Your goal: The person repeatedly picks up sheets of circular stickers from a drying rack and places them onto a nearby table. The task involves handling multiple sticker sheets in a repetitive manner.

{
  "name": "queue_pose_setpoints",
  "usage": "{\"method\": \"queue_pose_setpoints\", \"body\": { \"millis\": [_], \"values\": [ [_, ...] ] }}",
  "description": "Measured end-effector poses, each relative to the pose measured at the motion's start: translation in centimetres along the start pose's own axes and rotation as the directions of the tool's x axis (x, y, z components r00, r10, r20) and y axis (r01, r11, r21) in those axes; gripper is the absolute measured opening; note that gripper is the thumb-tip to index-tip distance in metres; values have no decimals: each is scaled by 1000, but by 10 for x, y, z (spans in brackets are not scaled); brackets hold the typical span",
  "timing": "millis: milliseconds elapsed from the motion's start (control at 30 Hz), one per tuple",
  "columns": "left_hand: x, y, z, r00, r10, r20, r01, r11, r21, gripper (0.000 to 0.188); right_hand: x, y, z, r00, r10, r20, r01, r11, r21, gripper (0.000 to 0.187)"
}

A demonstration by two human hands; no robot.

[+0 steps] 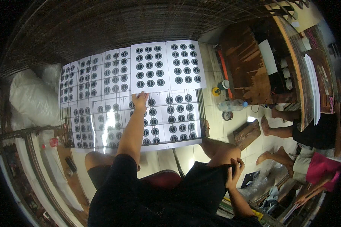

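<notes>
White sheets printed with rows of dark round emblems lie side by side on a wire rack. One printed sheet at the far right overlaps those around it. My left hand is at this sheet's near edge, with its fingertips closed on the margin; the thumb is hard to make out. Other printed sheets lie beneath and nearer to me. My right hand rests on my right knee, fingers apart and bent over it, holding nothing.
Raised wire shelves hang beyond the sheets. A plastic-wrapped bundle stands at left. On the right floor are a plastic bottle, a cup, yellow tape and a wooden block. Other people sit beside a wooden cabinet.
</notes>
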State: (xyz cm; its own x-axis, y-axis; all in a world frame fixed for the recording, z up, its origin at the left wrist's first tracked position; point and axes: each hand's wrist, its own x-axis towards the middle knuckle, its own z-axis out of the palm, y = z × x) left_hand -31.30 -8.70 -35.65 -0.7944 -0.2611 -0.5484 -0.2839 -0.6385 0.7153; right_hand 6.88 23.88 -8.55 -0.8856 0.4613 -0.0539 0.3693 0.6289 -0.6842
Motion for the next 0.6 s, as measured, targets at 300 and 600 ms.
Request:
{"method": "queue_pose_setpoints", "body": {
  "millis": [300, 600],
  "values": [
    [-5, 5, 7, 998, -37, -56, 33, 998, -61, 37, -1, 4, 1, 1000, -16, -18, 15, 999, -38, 46],
    [-4, 3, 8, 1000, -12, -25, 11, 1000, -7, 37, -2, 3, 3, 1000, -3, -30, 3, 1000, 14, 46]
  ]
}}
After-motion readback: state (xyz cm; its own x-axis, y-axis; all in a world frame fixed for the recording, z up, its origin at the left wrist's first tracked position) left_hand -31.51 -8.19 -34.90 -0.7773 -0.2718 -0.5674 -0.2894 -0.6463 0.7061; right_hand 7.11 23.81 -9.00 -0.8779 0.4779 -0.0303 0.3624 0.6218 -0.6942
